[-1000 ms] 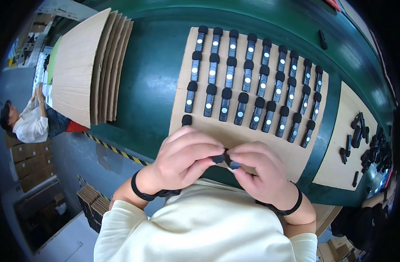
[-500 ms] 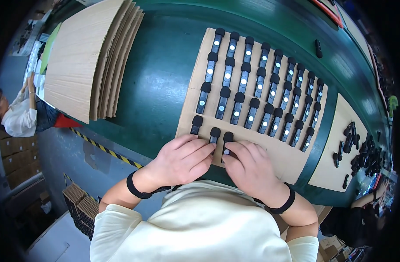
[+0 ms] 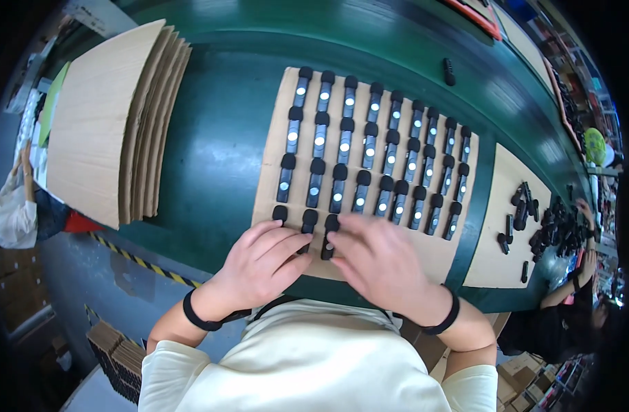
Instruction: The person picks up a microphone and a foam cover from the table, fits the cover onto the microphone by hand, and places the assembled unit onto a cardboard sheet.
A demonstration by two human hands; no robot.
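Observation:
Small black microphones with foam heads and light round spots lie in rows on a cardboard sheet (image 3: pixel 421 250). My left hand (image 3: pixel 265 266) has its fingers bent round the second microphone (image 3: pixel 309 221) of the nearest row; its lower part is mostly hidden. Under that hand's knuckles, only the foam head of the row's first microphone (image 3: pixel 280 213) shows. My right hand (image 3: pixel 383 264) is partly blurred, its fingers apart at the right side of the third microphone (image 3: pixel 329 240). One fingertip seems to touch that microphone, whose body is in plain sight.
Large cardboard sheets (image 3: pixel 98 130) are stacked on the green table at left. To the right, another cardboard sheet (image 3: pixel 485 257) bears loose microphones beside a dark heap (image 3: pixel 558 230). A lone microphone (image 3: pixel 449 71) lies at the back. Other people are at the far left and right.
My right hand's fingers have spread and loosened from the third microphone, uncovering its body. My left hand stays at the second one. The whole view has shifted, putting the table lower and further left.

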